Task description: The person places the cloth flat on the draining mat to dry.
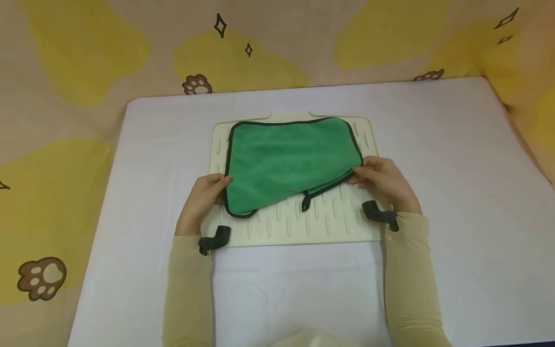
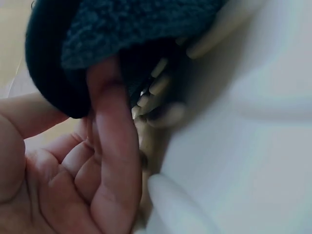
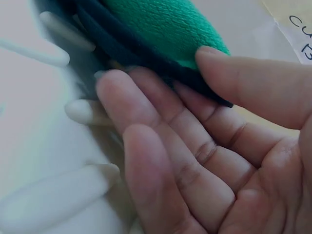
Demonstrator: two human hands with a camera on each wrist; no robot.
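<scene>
A folded green towel [image 1: 290,161] with a dark edge binding and a small hanging loop [image 1: 306,201] lies over a cream ribbed mat [image 1: 277,230]. My left hand [image 1: 208,193] pinches the towel's left edge, thumb on top; in the left wrist view a finger [image 2: 114,146] reaches under the cloth. On the right side my right hand [image 1: 383,178] pinches the lower right corner. In the right wrist view the thumb [image 3: 253,83] presses on the green face with fingers beneath the dark border. The towel's lower edge slants, its layers slightly apart at the right.
The mat lies on a table with a white cover [image 1: 455,217]. A curtain [image 1: 165,43] with yellow patches and paw prints hangs behind and at the sides. Each wrist wears a dark camera mount, one of them the left mount [image 1: 217,238].
</scene>
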